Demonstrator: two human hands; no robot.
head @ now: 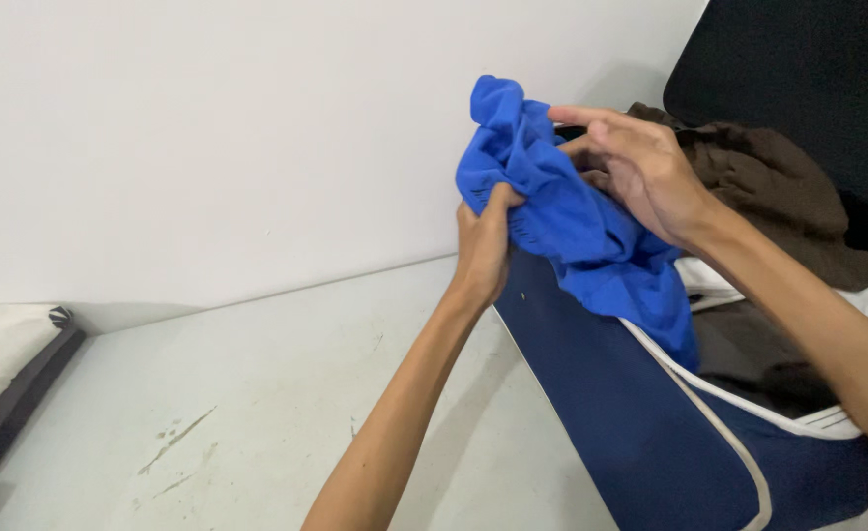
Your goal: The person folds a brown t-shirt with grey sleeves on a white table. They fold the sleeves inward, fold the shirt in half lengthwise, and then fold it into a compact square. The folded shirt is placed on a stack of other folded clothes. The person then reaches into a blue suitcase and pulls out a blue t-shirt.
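Note:
A bright blue garment (pixel 572 221) is bunched up in the air above a navy fabric bag (pixel 640 433) with white piping. My left hand (pixel 483 241) grips the garment's lower left fold from below. At the garment's upper right side, my right hand (pixel 640 167) pinches the cloth with its fingertips. The lower end of the garment drapes over the bag's rim.
Brown clothing (pixel 783 187) and a white piece (pixel 714 283) lie piled inside the bag. A black panel (pixel 808 69) stands behind it at the upper right. A pale scuffed floor (pixel 218 413) meets a white wall (pixel 208 138). A white cushion with a dark edge (pixel 1 379) lies at left.

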